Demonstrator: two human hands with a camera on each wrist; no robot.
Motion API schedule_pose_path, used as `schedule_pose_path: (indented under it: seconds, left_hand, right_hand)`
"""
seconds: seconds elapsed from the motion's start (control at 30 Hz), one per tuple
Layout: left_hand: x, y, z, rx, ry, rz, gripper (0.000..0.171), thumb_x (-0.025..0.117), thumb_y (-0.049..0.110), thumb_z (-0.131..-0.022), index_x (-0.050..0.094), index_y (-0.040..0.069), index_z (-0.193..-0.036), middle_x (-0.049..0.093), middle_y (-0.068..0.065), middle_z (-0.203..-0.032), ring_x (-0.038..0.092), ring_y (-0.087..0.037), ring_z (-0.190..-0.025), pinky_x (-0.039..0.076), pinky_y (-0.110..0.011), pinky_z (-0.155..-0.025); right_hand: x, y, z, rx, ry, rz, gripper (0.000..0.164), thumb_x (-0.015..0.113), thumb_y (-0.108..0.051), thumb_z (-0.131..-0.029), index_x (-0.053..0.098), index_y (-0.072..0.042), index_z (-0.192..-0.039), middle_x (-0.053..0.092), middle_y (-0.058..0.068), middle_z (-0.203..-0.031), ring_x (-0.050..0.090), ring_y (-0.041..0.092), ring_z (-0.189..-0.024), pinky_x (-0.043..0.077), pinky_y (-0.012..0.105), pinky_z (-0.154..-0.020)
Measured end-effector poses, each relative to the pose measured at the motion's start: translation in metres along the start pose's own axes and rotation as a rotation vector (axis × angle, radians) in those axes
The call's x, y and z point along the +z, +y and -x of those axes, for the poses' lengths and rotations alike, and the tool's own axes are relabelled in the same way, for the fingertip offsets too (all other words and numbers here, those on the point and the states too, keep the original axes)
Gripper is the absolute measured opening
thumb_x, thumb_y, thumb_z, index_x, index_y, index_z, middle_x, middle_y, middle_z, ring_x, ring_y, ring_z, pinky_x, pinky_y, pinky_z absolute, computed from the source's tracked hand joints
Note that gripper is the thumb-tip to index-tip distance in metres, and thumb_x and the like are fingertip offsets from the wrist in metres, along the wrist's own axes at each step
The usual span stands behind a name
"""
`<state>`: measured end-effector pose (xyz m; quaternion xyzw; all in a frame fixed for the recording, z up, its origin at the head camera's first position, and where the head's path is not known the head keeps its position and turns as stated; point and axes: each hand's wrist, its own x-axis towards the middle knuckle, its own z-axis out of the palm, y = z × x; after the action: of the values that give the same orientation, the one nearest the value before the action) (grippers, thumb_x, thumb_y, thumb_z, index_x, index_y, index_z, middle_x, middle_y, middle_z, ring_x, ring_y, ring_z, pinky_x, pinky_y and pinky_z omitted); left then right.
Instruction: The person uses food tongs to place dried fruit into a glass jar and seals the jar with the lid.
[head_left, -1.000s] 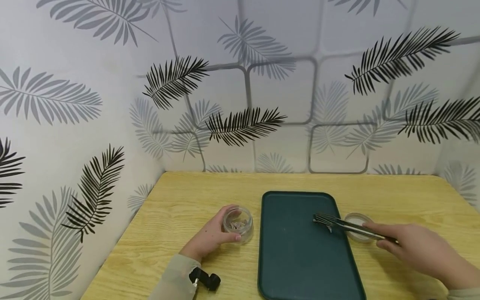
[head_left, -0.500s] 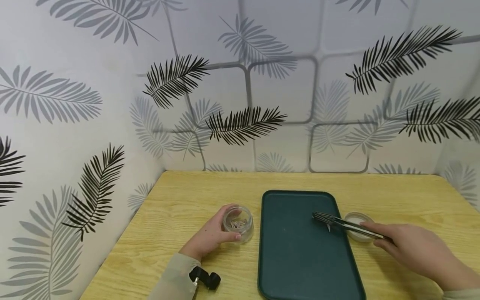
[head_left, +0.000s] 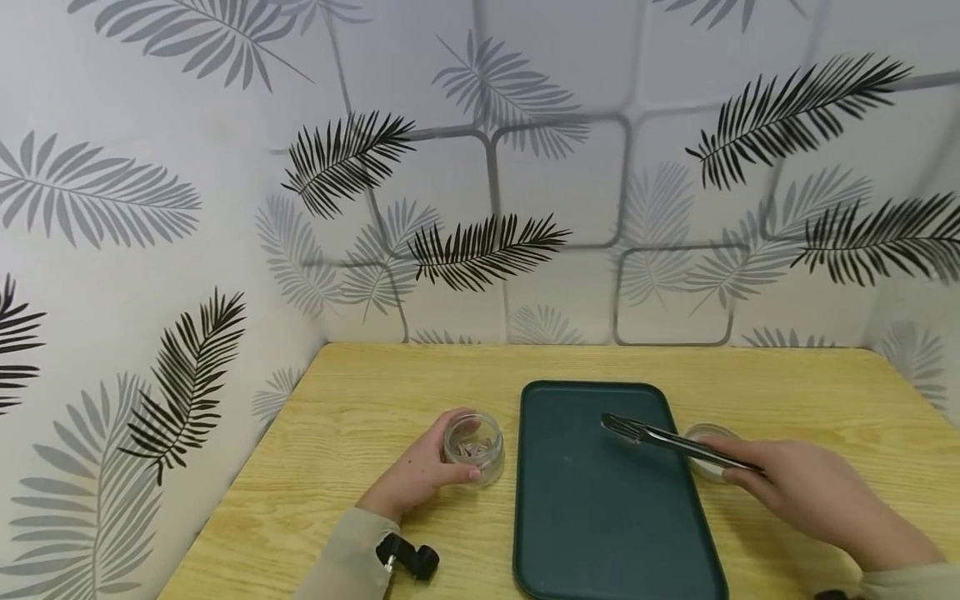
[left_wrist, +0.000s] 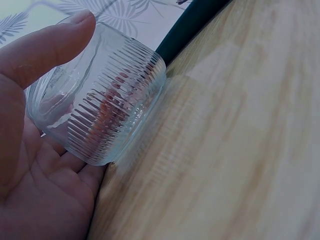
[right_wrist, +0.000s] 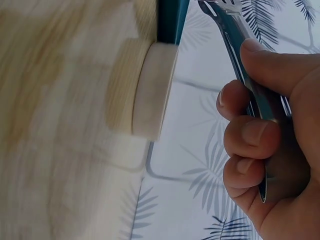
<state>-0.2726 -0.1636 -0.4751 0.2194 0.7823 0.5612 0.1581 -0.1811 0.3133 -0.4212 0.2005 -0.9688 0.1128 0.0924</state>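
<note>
My left hand holds a small clear glass jar standing on the table, thumb on the near side and fingers round the far side. In the left wrist view the jar has ribbed walls, with small reddish-brown pieces low inside. My right hand grips a pair of metal tongs, whose tips hang over the dark green tray. Fingers and thumb wrap the tongs in the right wrist view. I cannot tell whether anything sits between the tips.
A round pale lid lies on the wooden table just right of the tray, partly hidden under the tongs and right hand. Behind the table rises a wall with a leaf pattern. A black strap mount sits on the left wrist.
The right hand and tongs have shifted left, bringing the tips further over the tray. A small light piece hanging at the tips earlier no longer shows clearly. The left hand keeps its place.
</note>
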Motion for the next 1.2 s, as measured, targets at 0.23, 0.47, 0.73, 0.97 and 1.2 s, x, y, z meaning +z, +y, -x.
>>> schedule_pose_path:
  seconds: [0.23,0.47,0.73,0.97,1.2]
  left_hand:
    - [0.0,0.0,0.001,-0.002,0.009,0.01,0.083,0.082,0.022,-0.088,0.034,0.018,-0.156,0.044,-0.006,-0.154,0.042,-0.024,-0.14,0.031,-0.048,-0.111]
    - [0.0,0.001,0.0,0.007,0.008,0.014,0.082,0.081,0.02,-0.088,0.035,0.018,-0.155,0.045,-0.007,-0.154,0.043,-0.025,-0.14,0.031,-0.048,-0.111]
    - [0.0,0.0,0.0,0.001,0.008,0.016,0.082,0.082,0.021,-0.088,0.035,0.018,-0.155,0.045,-0.007,-0.154,0.043,-0.025,-0.139,0.032,-0.047,-0.11]
    - [0.0,0.0,0.0,0.002,0.001,0.027,0.083,0.082,0.02,-0.088,0.034,0.017,-0.156,0.044,-0.008,-0.154,0.044,-0.026,-0.138,0.034,-0.046,-0.109]
    - [0.001,0.0,0.001,0.006,0.009,0.023,0.08,0.082,0.02,-0.088,0.036,0.019,-0.154,0.044,-0.008,-0.154,0.043,-0.026,-0.14,0.033,-0.047,-0.111]
  right_hand:
    - [-0.002,-0.013,-0.016,-0.078,0.029,-0.033,0.044,0.075,-0.031,-0.091,0.067,-0.033,-0.135,0.073,-0.006,-0.116,0.051,-0.004,-0.064,0.039,0.028,-0.055]
    - [-0.01,-0.032,-0.03,-0.11,-0.02,-0.067,0.047,0.071,-0.029,-0.095,0.062,-0.031,-0.141,0.074,-0.007,-0.107,0.048,-0.005,-0.062,0.038,0.027,-0.056]
    - [-0.013,-0.052,-0.044,-0.139,-0.05,-0.085,0.05,0.069,-0.03,-0.097,0.058,-0.031,-0.145,0.044,-0.023,-0.065,0.034,-0.001,-0.049,0.033,0.026,-0.053]
    - [-0.012,-0.065,-0.057,-0.2,-0.046,-0.104,0.048,0.064,-0.038,-0.099,0.057,-0.03,-0.146,0.047,-0.025,-0.069,0.039,-0.003,-0.054,0.036,0.027,-0.056]
    - [-0.01,-0.082,-0.069,-0.234,-0.06,-0.111,0.048,0.061,-0.04,-0.1,0.056,-0.029,-0.147,0.06,-0.022,-0.082,0.043,-0.004,-0.058,0.038,0.027,-0.058]
